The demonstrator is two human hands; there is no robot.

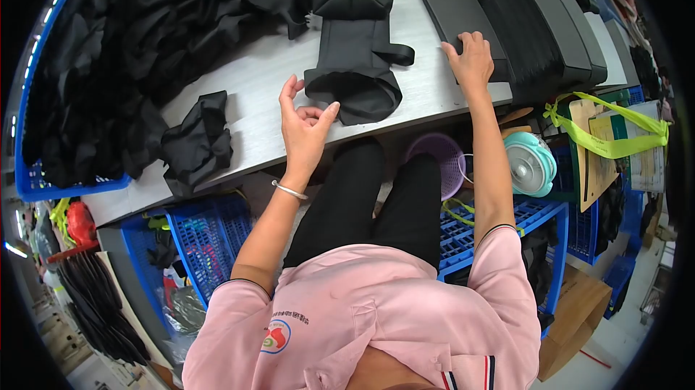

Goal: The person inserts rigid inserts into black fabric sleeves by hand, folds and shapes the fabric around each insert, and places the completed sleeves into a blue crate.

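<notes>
A black fabric pouch (352,42) with a round open mouth and a side loop lies on the light table in front of me. My left hand (304,126) is beside the pouch's mouth, thumb and fingers apart, holding nothing. To the right, my right hand (472,64) rests on a flat dark grey panel (456,10), its thumb spread from the fingers. Whether the fingertips grip the panel's surface is hard to see. Another crumpled black fabric piece (199,140) lies left of my left hand.
A large heap of black fabric pieces (108,64) fills a blue crate (72,191) on the left. More dark panels (546,24) are stacked at the right. Below the table edge are a purple basket (443,162), a teal fan (530,165) and blue crates (217,238).
</notes>
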